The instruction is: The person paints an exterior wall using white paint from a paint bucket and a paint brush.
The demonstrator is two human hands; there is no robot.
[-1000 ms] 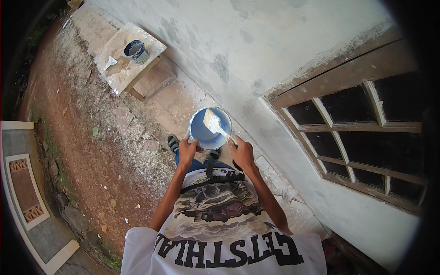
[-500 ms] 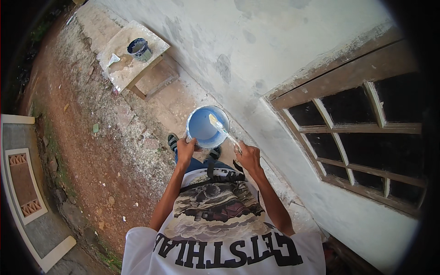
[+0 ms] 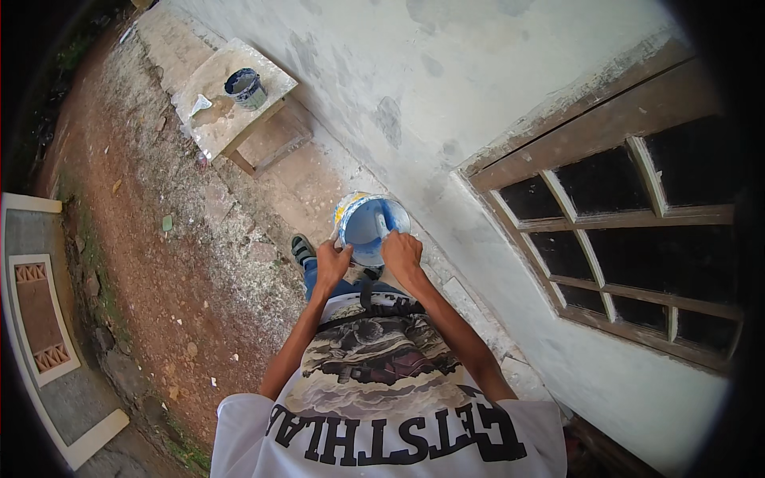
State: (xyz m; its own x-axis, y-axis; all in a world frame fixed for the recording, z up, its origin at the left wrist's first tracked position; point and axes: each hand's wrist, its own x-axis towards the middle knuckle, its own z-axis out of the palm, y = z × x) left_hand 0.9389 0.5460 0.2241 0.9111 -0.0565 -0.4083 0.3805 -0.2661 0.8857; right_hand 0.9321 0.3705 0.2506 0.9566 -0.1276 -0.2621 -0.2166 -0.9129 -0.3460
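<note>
In front of my waist, my left hand (image 3: pixel 333 264) is closed on the near left rim of a paint bucket (image 3: pixel 368 253). The bucket is tilted so that its yellow and white outer side shows at the far left; its inside is smeared blue, with pale bluish paint at the bottom. A paintbrush (image 3: pixel 382 226) points down into it along the right side. Wrapped round that brush is my right hand (image 3: pixel 402 253), over the bucket's right rim. The brush's bristle end is hard to make out inside the bucket.
A paint-stained wooden table (image 3: pixel 209 76) stands ahead to the left, bearing a dark-stained paint can (image 3: pixel 245 88) and a white scraper-like piece (image 3: pixel 201 103). Along my right runs a patchy whitewashed wall (image 3: pixel 478 119) with a wooden-framed window (image 3: pixel 606 219). Reddish dirt ground (image 3: pixel 151 263) spreads leftward.
My right hand has moved left and inward over the bucket, lowering the brush into it. The bucket has tipped and shifted slightly right and nearer, with my left hand still on its rim.
</note>
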